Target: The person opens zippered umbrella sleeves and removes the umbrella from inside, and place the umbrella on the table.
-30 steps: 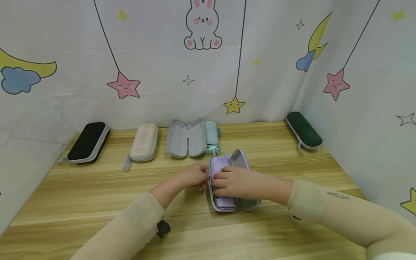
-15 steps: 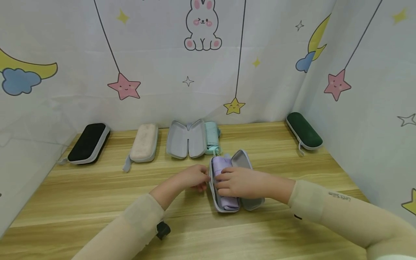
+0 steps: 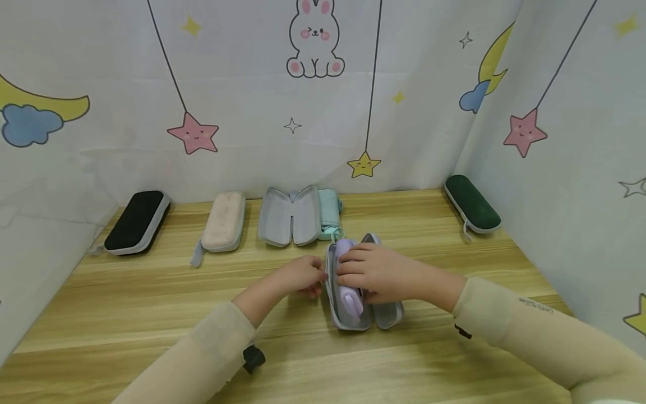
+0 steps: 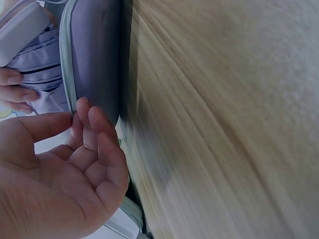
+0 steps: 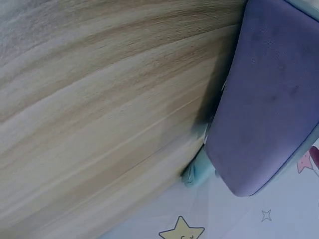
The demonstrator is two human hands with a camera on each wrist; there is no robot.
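Note:
In the head view a purple case [image 3: 339,315] with grey lining stands open, its lid half [image 3: 387,315] to the right. My right hand [image 3: 379,271] grips a folded purple umbrella [image 3: 350,303], raised and tilted over the case. My left hand [image 3: 298,275] pinches the case's left rim between thumb and fingers. The left wrist view shows that hand [image 4: 65,174] at the zipper edge of the case [image 4: 94,55], with the umbrella's folds [image 4: 42,64] beyond. The right wrist view shows the purple outside of the case [image 5: 269,94]; only a fingertip appears at its right edge.
Along the back of the wooden table [image 3: 151,314] lie a black case [image 3: 135,221], a beige case [image 3: 224,221], an open grey-lined case [image 3: 276,216] beside a mint umbrella [image 3: 330,210], and a dark green case [image 3: 473,203]. A patterned curtain [image 3: 242,101] hangs behind.
My right hand has lifted and tilted the purple umbrella up from inside the case, uncovering more grey lining. My left hand has stayed at the case's left rim.

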